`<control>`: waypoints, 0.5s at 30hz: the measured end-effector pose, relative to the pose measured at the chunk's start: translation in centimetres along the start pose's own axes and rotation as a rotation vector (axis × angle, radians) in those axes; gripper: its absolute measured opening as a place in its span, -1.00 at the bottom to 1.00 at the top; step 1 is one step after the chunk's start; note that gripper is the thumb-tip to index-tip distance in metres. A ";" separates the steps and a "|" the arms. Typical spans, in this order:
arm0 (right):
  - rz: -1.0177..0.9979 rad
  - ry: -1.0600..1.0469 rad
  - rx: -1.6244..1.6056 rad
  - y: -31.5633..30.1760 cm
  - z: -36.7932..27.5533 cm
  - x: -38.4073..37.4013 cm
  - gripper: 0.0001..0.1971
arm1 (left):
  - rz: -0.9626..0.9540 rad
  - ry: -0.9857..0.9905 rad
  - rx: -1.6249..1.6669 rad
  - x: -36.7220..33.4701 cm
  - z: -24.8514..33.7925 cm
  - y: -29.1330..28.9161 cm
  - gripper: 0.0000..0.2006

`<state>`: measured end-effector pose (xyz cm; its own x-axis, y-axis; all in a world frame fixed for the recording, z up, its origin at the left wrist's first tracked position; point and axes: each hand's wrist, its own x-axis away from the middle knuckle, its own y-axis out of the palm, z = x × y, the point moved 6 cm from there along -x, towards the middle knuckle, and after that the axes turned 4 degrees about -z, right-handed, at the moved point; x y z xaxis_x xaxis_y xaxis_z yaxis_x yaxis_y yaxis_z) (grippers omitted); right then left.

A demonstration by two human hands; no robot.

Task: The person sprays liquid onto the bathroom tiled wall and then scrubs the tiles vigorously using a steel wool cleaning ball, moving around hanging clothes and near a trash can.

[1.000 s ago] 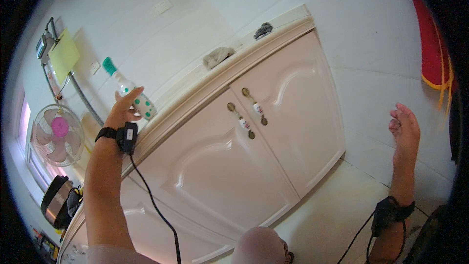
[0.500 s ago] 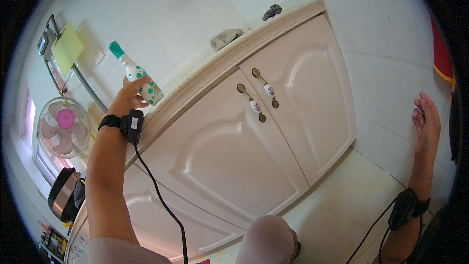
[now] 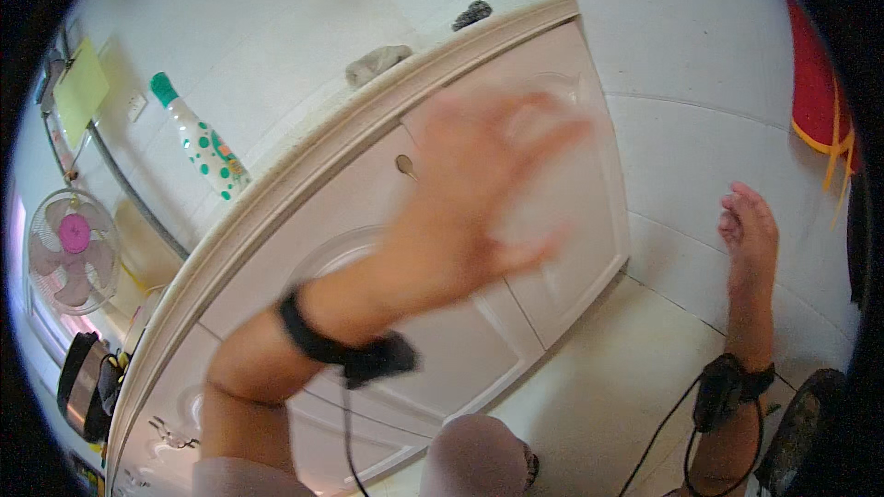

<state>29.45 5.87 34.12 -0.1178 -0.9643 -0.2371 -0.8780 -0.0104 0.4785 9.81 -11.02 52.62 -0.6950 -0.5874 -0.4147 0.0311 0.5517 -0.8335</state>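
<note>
My left hand is blurred by motion, its fingers spread and nothing in them. It hangs in front of the pale pink cabinet doors and hides most of their handles. On the countertop to the left stands a white bottle with green dots and a green cap, apart from both hands. My right hand is off at the right near the tiled wall, loosely open with its fingers a little bent and nothing held. Each wrist wears a black strap with a small cabled box.
A grey cloth and a dark scouring pad lie along the counter. At the left are a fan, a grey pipe and a metal pot-like appliance. Red fabric hangs at the right.
My left hand has let go of the bottle and swung right, across the cabinet doors. The bottle stays on the counter. The whole view has shifted slightly.
</note>
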 end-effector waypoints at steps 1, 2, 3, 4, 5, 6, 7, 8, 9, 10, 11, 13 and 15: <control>-0.047 0.034 -0.015 0.7 -0.3 0.5 -0.73 | 0.017 0.030 0.114 -1.1 1.2 3.2 -0.32; -0.057 -0.007 0.040 0.4 -1.0 0.8 -0.73 | 0.043 0.014 0.218 -2.5 2.4 5.9 -0.32; -0.061 -0.039 0.099 0.0 -1.3 1.1 -0.73 | 0.060 0.000 0.330 -3.7 3.3 8.6 -0.32; -0.064 -0.021 0.077 0.9 -1.7 1.6 -0.73 | 0.070 0.020 0.371 -4.4 3.2 11.1 -0.32; -0.062 -0.034 0.034 1.4 -1.4 1.4 -0.74 | 0.160 -0.025 0.553 -4.9 2.4 13.6 -0.37; -0.077 0.004 -0.012 1.7 -1.0 0.8 -0.75 | 0.247 -0.070 0.755 -5.8 2.8 16.0 -0.42; -0.021 0.013 -0.036 1.8 -1.3 0.9 -0.77 | 0.258 -0.047 0.836 -6.5 4.3 17.6 -0.42; -0.003 0.019 -0.087 1.1 -1.2 1.0 -0.78 | 0.243 -0.183 1.137 -7.2 4.8 19.4 -0.46; -0.003 0.023 -0.160 0.3 -0.6 0.7 -0.79 | 0.205 -0.329 1.408 -7.7 5.3 21.3 -0.51; 0.025 0.012 -0.121 -1.5 -0.3 0.4 -0.79 | 0.207 -0.306 1.454 -8.5 6.8 22.2 -0.51; 0.066 0.006 -0.077 -3.1 -0.1 0.2 -0.77 | 0.222 -0.337 1.491 -9.0 8.1 23.2 -0.52; 0.134 0.043 -0.021 -4.2 0.9 0.1 -0.77 | 0.243 -0.396 1.527 -8.8 9.0 25.1 -0.50; 0.140 0.092 0.039 -4.6 1.9 0.6 -0.79 | 0.306 -0.425 1.559 -8.2 9.6 26.3 -0.49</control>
<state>32.56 5.81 30.13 -0.1987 -0.9758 -0.0914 -0.8735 0.1341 0.4680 23.22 2.59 30.56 -0.3008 -0.8307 -0.4684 0.9536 -0.2672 -0.1385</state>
